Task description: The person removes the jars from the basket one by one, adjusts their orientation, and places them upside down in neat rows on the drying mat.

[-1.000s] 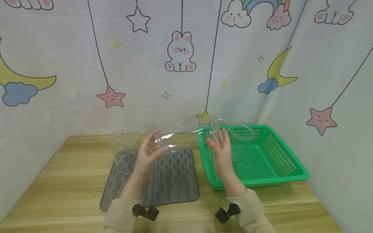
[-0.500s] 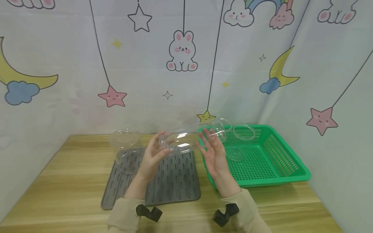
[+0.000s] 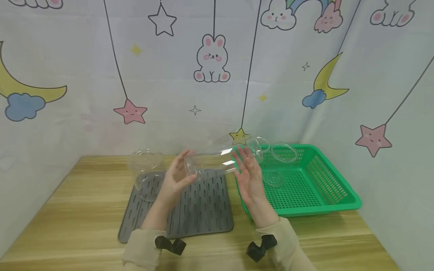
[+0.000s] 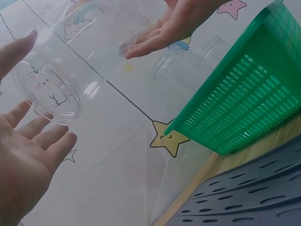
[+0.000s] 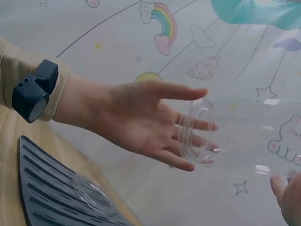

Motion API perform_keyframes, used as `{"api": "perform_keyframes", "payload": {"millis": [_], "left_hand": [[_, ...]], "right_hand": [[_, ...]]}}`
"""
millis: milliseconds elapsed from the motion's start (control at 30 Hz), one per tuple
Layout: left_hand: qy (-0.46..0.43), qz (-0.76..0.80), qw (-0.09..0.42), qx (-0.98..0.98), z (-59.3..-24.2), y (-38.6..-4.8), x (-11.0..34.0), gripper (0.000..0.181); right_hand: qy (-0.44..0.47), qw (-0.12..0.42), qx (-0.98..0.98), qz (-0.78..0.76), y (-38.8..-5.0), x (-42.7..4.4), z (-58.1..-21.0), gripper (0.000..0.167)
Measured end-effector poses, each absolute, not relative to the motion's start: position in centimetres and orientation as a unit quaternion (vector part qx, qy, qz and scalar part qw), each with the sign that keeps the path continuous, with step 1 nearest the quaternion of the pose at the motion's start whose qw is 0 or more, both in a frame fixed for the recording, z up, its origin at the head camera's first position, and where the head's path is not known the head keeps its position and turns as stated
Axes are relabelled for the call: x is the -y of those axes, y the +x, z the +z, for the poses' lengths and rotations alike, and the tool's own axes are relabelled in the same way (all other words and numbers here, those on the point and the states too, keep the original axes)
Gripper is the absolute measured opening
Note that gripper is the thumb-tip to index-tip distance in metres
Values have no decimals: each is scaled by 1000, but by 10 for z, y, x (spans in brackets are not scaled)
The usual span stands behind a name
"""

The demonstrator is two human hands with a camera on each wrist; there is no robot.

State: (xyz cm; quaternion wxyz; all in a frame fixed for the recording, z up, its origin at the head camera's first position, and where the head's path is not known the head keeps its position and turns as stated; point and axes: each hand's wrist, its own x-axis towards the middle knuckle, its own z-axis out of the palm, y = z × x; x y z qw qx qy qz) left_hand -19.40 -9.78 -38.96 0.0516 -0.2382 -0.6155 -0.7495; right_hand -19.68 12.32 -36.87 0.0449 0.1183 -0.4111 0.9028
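Clear jar [image 3: 215,161] is pinched at one end by the left grip [image 3: 174,181]; through seemingly light contact with the spread right grip [image 3: 250,177], it could be dropped.

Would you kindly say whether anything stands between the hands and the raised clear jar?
Nothing visible: the left hand holds one end of the clear jar, and the right hand touches it toward the other.

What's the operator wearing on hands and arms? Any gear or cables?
The left hand and right hand wear no gloves. Left sleeve and right sleeve: plain beige. Left device and right device at the cuffs: small, black, blocky; the left one shows a round face. No cables visible.
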Motion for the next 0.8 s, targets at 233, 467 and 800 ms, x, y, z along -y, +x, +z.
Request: {"api": "perform_keyframes", "payload": {"millis": [233,467,800], "left_hand": [[-183,-769,152,594,-383,-191,111,50],[-196,-818,263,472,-380,-185,139,30],[-126,-838,372,380,-384,-183,188,28]], "right_hand": [[135,66,424,893,-203,-120,-366,71],[119,94,484,862,-208,-107,-361,74],[123,110,546,821,-213,-80,-352,99]]}}
